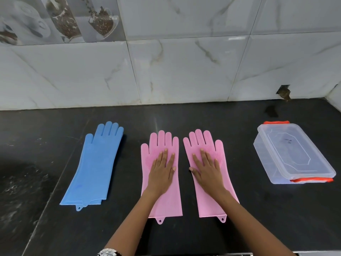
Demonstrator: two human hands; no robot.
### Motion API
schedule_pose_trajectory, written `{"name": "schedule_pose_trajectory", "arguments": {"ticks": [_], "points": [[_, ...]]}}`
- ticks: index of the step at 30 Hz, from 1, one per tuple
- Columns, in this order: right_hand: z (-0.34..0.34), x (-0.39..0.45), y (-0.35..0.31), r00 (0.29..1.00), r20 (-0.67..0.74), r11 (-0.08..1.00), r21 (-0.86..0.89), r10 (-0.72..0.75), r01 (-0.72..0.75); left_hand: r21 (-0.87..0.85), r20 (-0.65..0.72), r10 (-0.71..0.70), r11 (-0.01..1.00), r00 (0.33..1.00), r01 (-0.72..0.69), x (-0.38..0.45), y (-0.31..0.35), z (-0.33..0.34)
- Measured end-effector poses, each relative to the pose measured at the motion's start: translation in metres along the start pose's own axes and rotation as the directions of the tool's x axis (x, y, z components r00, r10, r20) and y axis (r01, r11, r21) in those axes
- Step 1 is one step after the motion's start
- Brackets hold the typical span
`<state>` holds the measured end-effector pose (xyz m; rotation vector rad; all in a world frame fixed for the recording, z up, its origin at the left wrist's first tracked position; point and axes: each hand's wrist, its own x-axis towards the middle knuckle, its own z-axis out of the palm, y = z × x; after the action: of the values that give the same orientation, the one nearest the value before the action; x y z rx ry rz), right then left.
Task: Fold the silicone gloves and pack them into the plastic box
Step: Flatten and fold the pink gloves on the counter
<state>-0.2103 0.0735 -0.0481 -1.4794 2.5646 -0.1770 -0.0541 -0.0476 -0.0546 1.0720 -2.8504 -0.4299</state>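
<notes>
Two pink gloves lie flat and unfolded, fingers toward the wall, side by side but apart on the black bench (184,115). The left hand (162,172) rests palm-down on the left pink glove (162,196), fingers straight and slightly spread across its textured palm; nothing is gripped. The right hand (207,170) lies the same way on the right pink glove (212,200), flat and open, pressing rather than holding.

Judged from this layout, the work stands at its opening step: the gloves are being smoothed or steadied before a first fold, and none is yet folded or packed. The next move would call for one hand to pin a glove near its middle while the other lifts either the fingers or the cuff and carries that end over; silicone tends to spring back, so the fold will likely need holding down.

Well off to the left of the left hand lies a blue glove (96,163), also flat; whether it is one glove or a stacked pair cannot be told for certain. Well to the right of the right hand stands the plastic box (293,154), clear with red clips, its lid on; it must be opened before packing.
</notes>
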Motion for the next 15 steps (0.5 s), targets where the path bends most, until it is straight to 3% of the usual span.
{"name": "schedule_pose_trajectory", "arguments": {"ticks": [5,9,12,15], "points": [[-0.012,0.004,0.005,0.999,0.024,0.998,0.049,-0.034,0.033,0.009,0.016,-0.01,1.0,1.0,0.01,0.002,0.002,-0.006],[-0.018,-0.013,0.019,0.995,-0.098,0.997,0.083,0.019,-0.011,-0.003,-0.036,-0.079,0.997,0.996,0.079,-0.003,0.004,-0.014],[-0.024,-0.026,0.006,0.972,-0.235,0.981,0.189,0.013,0.032,-0.231,-0.275,-0.31,0.94,0.91,0.25,-0.009,0.002,-0.024],[-0.028,-0.021,-0.035,0.97,-0.235,0.963,0.242,-0.06,0.118,-0.378,-0.287,-0.444,0.867,0.849,0.325,-0.011,-0.005,-0.03]]}}
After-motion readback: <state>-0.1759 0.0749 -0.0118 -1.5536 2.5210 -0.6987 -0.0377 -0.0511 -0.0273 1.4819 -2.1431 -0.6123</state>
